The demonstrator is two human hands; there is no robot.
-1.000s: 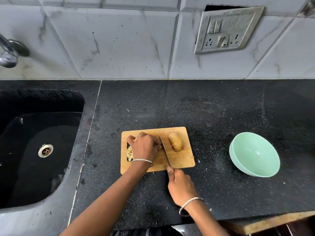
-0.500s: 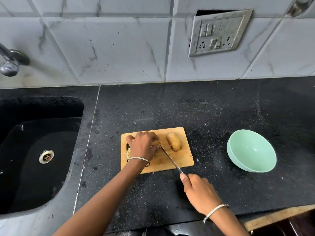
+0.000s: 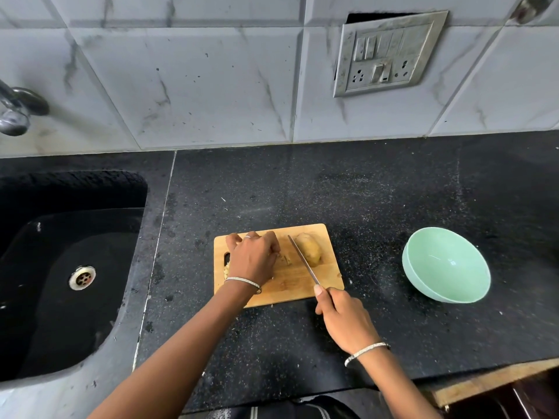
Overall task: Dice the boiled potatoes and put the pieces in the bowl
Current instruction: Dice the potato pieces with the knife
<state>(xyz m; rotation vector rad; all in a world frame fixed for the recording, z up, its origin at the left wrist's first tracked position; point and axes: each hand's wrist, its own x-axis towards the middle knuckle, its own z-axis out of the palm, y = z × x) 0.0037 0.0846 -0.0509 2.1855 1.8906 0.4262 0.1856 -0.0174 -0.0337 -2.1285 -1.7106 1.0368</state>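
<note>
Speckled black counter point(image 3: 378, 207), wooden board point(image 3: 290, 285), oval potato point(image 3: 309, 248).

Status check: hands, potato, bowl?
Left hand grips cut pieces on board. Right hand holds knife beside whole potato. Bowl empty, nothing blocking.

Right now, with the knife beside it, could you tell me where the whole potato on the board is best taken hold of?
Across its narrow middle, coming from above and from the right. The potato lies on its side, long axis pointing away from you, so its short width suits a pinch. The knife blade runs along its left flank; its right side is free.
</note>
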